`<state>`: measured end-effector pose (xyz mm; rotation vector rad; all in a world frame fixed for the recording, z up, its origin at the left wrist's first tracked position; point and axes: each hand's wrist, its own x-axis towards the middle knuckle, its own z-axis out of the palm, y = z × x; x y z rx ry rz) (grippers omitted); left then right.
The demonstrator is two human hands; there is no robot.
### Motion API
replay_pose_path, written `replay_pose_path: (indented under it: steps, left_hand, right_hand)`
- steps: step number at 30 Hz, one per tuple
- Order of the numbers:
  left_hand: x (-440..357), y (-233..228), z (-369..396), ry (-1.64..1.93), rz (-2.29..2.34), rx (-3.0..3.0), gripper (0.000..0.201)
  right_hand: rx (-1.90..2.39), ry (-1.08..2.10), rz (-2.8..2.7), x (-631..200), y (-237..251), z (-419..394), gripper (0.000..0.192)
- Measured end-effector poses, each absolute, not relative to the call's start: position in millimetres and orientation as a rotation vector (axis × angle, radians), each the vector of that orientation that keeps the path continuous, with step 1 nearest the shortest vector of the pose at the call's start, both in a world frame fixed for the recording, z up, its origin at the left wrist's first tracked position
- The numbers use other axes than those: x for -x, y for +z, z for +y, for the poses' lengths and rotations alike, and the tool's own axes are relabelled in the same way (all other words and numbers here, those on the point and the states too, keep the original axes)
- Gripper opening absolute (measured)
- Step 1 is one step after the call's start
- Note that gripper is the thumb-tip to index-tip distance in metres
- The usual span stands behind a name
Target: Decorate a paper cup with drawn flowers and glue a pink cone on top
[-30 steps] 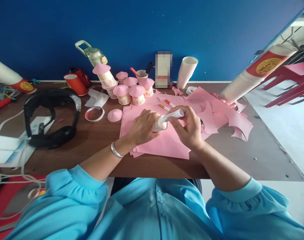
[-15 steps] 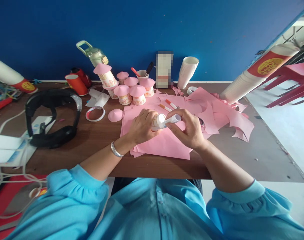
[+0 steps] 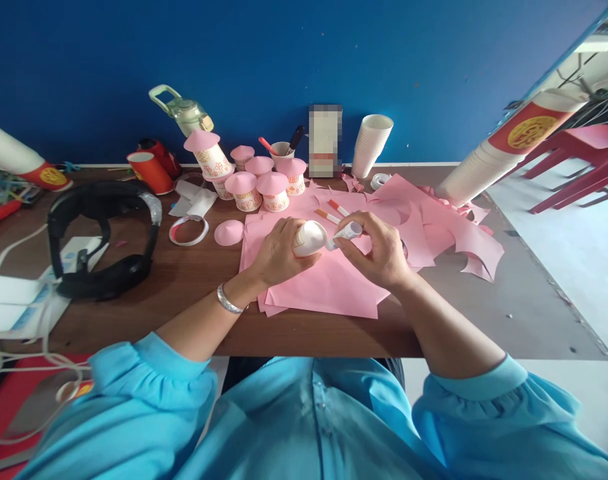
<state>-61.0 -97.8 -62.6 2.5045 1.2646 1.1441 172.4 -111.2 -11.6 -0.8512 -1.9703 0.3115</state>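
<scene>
My left hand [image 3: 277, 252] grips a small paper cup [image 3: 308, 238], tipped so its white bottom faces me. My right hand [image 3: 379, 250] holds a white glue stick [image 3: 347, 231] with its tip pressed against the cup's edge. Both hands hover over a stack of pink paper sheets [image 3: 329, 283] on the brown table [image 3: 184, 293]. A loose pink paper cone [image 3: 229, 232] lies to the left of the sheets. Several cups capped with pink cones [image 3: 258, 182] stand behind, near the blue wall.
Black headphones [image 3: 101, 233] and a tape ring [image 3: 189, 229] lie at the left. Two orange markers [image 3: 333, 211] rest on the pink paper. Stacks of white cups [image 3: 371, 143] stand at the back and lie along the right edge [image 3: 489, 163]. Cut pink scraps [image 3: 454, 233] spread to the right.
My left hand has turned the cup so that more of its white bottom shows. The glue stick's tip has slid along the cup's edge.
</scene>
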Motion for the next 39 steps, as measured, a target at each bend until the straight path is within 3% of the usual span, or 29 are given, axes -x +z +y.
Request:
replay_pose_path:
  steps: [8,19,39]
  left_hand:
    - [63.5,-57.9,-99.1,1.053,1.308,-2.398,0.053]
    - [59.9,-53.6,-100.6,1.152,1.318,-2.317,0.053]
    - [63.1,-50.0,-104.9,1.03,1.003,-2.491,0.053]
  right_hand:
    - [0.854,0.423,-1.827,-173.3,-12.8,-107.9,0.009]
    - [0.807,0.562,-1.709,-164.7,-12.6,-114.5,0.009]
    - [0.825,0.626,-1.63,-167.5,-15.9,-106.4,0.014]
